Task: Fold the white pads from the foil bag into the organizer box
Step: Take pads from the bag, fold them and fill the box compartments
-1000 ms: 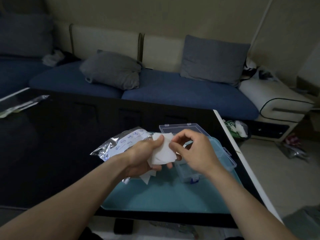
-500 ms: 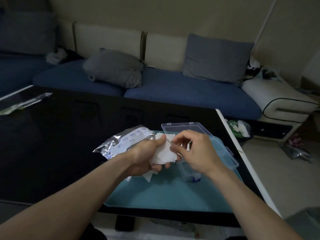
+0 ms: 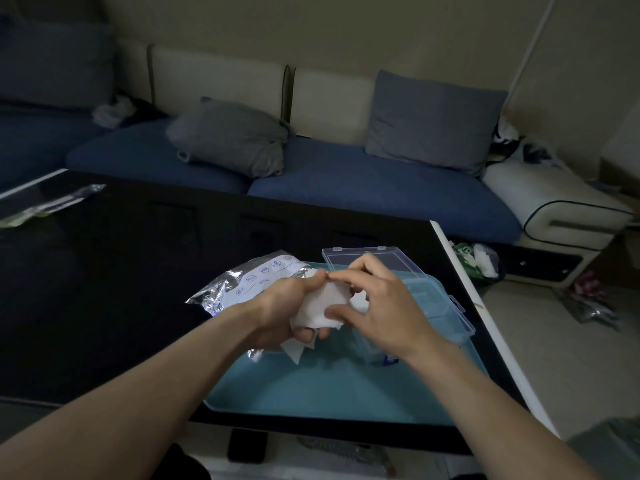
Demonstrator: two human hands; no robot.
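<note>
Above the teal tray [image 3: 311, 393], white pad [image 3: 320, 303] now more crumpled between both hands.

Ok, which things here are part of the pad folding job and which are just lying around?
Job: white pad held by left hand and right hand; foil bag; organizer box; teal tray.
Lying about: plastic packet; cushions; floor bag.

View: head-worn, single | Facing: forward and down over desk [image 3: 104, 306] | Range: near, arm's reach | Background: sofa [image 3: 363, 188] | Shared views: n/a
</note>
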